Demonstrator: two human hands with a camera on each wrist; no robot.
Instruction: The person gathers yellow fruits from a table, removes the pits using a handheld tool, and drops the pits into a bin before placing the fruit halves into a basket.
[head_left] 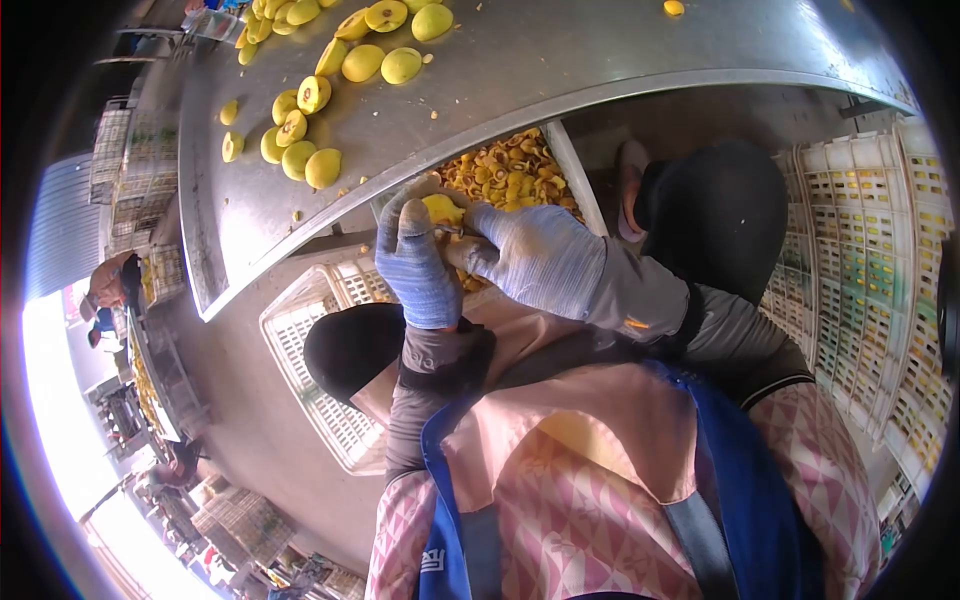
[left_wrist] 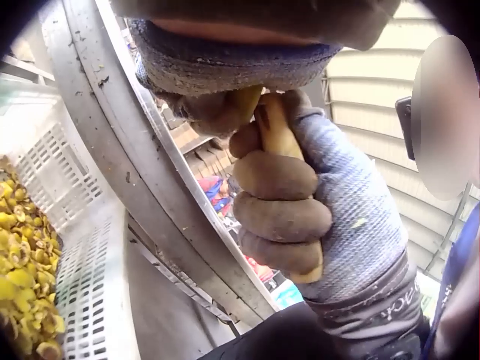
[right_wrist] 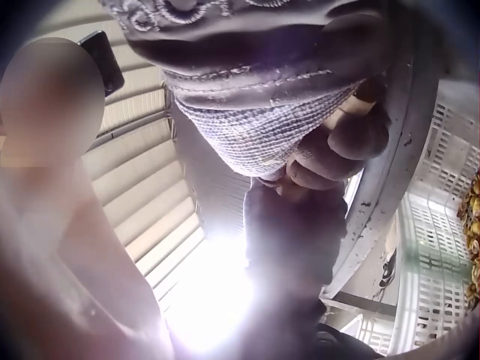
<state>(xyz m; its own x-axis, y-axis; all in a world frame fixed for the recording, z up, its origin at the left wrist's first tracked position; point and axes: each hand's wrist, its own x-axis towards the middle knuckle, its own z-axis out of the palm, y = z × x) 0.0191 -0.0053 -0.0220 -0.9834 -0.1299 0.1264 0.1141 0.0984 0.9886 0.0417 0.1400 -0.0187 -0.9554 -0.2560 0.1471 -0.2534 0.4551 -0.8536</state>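
1. Head view: fruit halves [head_left: 362,63] lie on the metal table [head_left: 540,65]; cut scraps [head_left: 510,172] fill a bin below its near edge. Neither wrist view shows the tabletop spread.
2. Left wrist view: the right hand [head_left: 545,255] has its fingers wrapped around a pale handle [left_wrist: 280,136], a grip mostly hidden in the head view. The right wrist view gives only part of that handle.
3. Left hand [head_left: 415,260]: fingers bent around the fruit piece [head_left: 442,209], pinching it; exact fingertip placement cannot be told.
4. Fruit piece: located between the two hands, above the scraps in the head view. Its visible surface is bright yellow; the left wrist view shows a narrow yellow-green edge. Whether it is whole or halved cannot be told.
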